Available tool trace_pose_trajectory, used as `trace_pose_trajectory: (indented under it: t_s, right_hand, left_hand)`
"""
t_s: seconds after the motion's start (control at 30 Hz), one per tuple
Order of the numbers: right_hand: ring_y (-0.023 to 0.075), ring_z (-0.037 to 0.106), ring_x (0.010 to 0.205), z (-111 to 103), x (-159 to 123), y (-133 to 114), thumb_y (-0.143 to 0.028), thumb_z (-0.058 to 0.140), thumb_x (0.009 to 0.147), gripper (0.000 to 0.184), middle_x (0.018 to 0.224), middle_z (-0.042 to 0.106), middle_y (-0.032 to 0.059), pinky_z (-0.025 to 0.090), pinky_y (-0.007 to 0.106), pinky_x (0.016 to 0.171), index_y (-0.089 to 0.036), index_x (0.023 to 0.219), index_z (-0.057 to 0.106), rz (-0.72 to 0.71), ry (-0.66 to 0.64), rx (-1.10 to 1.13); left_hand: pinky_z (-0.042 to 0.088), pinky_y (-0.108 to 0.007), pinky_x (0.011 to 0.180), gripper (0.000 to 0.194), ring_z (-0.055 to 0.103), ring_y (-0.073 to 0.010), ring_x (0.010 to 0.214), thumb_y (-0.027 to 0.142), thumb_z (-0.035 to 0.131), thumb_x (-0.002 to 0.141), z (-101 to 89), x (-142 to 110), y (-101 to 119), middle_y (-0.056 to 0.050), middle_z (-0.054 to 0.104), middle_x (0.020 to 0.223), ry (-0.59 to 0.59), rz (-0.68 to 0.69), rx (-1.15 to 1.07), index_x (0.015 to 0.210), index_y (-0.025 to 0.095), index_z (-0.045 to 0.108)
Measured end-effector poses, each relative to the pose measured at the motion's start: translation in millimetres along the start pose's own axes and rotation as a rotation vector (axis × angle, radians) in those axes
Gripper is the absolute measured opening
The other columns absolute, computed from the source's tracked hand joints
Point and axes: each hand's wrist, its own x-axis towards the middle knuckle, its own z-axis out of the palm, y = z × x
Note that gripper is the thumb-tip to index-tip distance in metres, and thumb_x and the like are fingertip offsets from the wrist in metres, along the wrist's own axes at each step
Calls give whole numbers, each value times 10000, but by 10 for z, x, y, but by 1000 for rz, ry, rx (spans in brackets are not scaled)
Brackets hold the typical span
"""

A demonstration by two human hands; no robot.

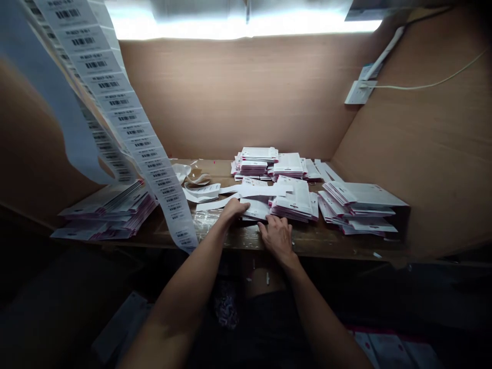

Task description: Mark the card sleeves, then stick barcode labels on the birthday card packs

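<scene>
Card packets [257, 209] lie at your fingertips, on the wooden bench [226, 238] with more stacks around them. Your left hand [232, 211] rests curled against their near edge, though it may be gripping; the view can't settle that. Your right hand [277, 237] sits just beside them, fingers [271, 224] spread. A barcode label strip [165, 177] hangs to your left.

Stacks of white card packets [294, 202] are lying at twelve and three o'clock on a brown wooden workbench [319, 242], another stack is sitting at nine o'clock, and a long white barcode label strip [161, 169] is hanging down at ten o'clock, partly in front of that stack.
</scene>
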Motion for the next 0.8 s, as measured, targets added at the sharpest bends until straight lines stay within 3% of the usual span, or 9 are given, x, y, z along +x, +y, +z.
trace_pose_trajectory:
  t_s: [0.17,0.37,0.5,0.53,0.6,0.67,0.73,0.8]
  right_hand:
    - [340,578,1114,-26,-13,1,-437,565,1020,378,1278,706,163,447,465,945,-192,1283,681,-38,-34,62]
    - [345,468,1398,-170,-88,7,-304,625,954,575,1594,488,147,410,490,1107,-222,1517,544,-364,-8,212]
    - [329,568,1316,-334,41,-188,-276,586,977,401,1399,680,118,379,525,1148,-247,1362,697,-585,-65,418]
    - [324,603,1268,-394,83,-240,-297,586,983,366,1336,717,111,402,522,1134,-245,1317,724,-602,-86,517]
    - [311,669,1132,-521,154,-308,-357,591,994,316,1204,766,105,498,485,1039,-232,1224,768,-497,-91,739]
    - [294,704,953,-607,206,-320,-426,636,979,293,1008,792,90,571,431,883,-210,1089,802,-305,-112,918]
    - [282,701,848,-591,245,-305,-466,726,919,292,868,776,67,587,408,803,-192,984,802,-198,-200,1027]
    - [284,703,867,-466,274,-317,-471,793,855,305,879,772,58,593,419,831,-189,972,781,-198,-303,1111]
  left_hand:
    - [408,-277,571,222,567,-175,602,294,762,811,-107,-134,-24,-56,657,647,-44,-119,-124,865,90,694]
    - [440,-273,533,383,575,-161,549,444,843,744,-572,-725,-364,-69,685,686,-205,-203,-350,836,93,720]
    - [510,-294,589,537,651,-192,628,614,801,786,-932,-1117,-477,-116,727,792,-340,-229,-621,931,101,733]
    - [529,-308,613,624,678,-213,674,707,729,819,-1023,-1185,-475,-133,736,836,-324,-192,-675,982,105,726]
    - [565,-336,700,787,727,-268,851,843,603,831,-1170,-1277,-452,-161,746,977,-195,-17,-729,1130,120,690]
    - [566,-360,889,845,687,-311,1145,805,695,794,-1207,-1313,-430,-172,710,1221,-24,251,-692,1325,155,605]
    - [497,-376,1065,864,574,-324,1346,639,838,764,-1095,-1304,-438,-159,629,1404,61,462,-575,1433,189,531]
    - [466,-394,1119,805,561,-334,1358,537,863,772,-865,-1264,-481,-162,620,1422,49,514,-486,1419,175,548]
